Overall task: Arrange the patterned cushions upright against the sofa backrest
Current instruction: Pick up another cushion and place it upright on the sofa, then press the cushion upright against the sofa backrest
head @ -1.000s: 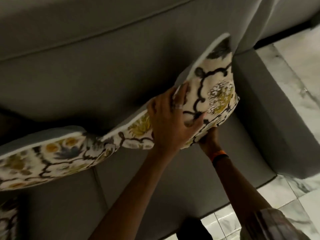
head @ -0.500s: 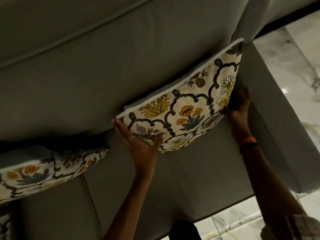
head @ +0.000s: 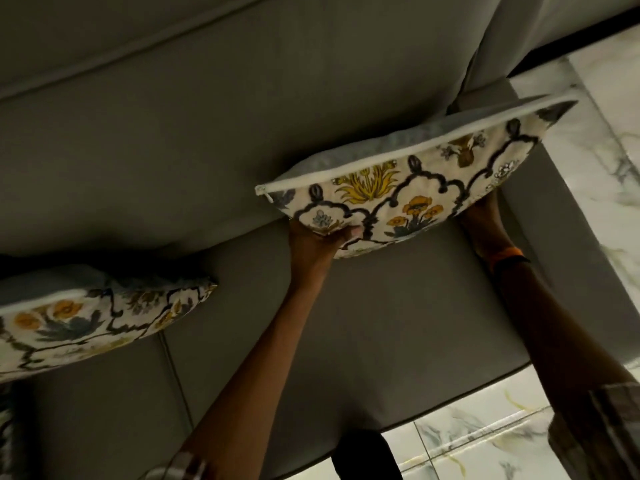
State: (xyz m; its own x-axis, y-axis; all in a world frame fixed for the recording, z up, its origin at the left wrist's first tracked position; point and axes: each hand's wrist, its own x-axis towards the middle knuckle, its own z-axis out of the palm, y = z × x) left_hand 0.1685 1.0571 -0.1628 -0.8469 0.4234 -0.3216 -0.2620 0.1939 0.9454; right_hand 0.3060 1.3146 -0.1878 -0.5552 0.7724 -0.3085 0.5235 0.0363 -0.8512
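Cushion point(head: 408, 188) between both hands' grip

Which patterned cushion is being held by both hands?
The right-hand cushion, near the sofa arm; the left hand and right hand grip it. The other cushion lies untouched.

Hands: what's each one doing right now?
Left hand: gripping the floral cushion at its lower left corner.
Right hand: on that cushion's right end; fingers hidden.

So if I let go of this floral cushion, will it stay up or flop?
The floral cushion looks soft and light: its lower edge dents under the left hand. Leaning on the backrest, it probably stays, though it might slump forward.
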